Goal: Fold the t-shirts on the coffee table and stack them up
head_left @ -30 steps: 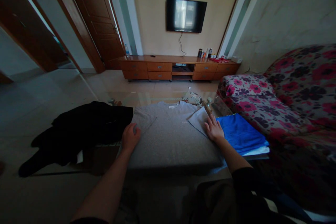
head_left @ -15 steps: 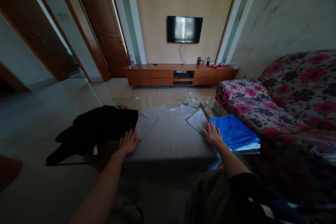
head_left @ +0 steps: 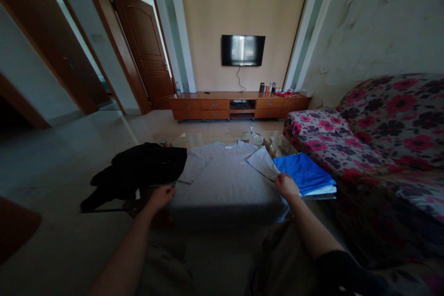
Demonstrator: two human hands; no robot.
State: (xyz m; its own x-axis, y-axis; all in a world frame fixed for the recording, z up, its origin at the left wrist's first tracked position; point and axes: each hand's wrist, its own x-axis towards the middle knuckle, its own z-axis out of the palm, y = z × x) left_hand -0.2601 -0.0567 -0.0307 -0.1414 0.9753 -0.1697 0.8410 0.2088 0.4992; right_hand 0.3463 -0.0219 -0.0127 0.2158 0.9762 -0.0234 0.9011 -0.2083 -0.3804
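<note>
A grey T-shirt (head_left: 225,180) lies spread out on a low glass table, collar at the far end and its lower part hanging over the near edge. At its left edge my left hand (head_left: 162,196) is closed, fingers curled on the cloth at the side seam. Opposite, my right hand (head_left: 287,186) pinches the shirt's right edge, just below the right sleeve. Dark clothes (head_left: 145,166) lie in a heap left of the shirt. Right of it sits a folded blue garment (head_left: 303,172) on top of white cloth.
Behind the shirt, small glass items (head_left: 272,141) stand on the table. A flowered sofa (head_left: 322,141) borders the right side. Farther off are a wooden TV cabinet (head_left: 215,105) with bottles and cans, and a wall-mounted television (head_left: 243,50).
Both hands lay flat with fingers stretched on the shirt; now their fingers are curled in at its side edges. The hands have moved slightly nearer to me, and the view has tilted up a little.
</note>
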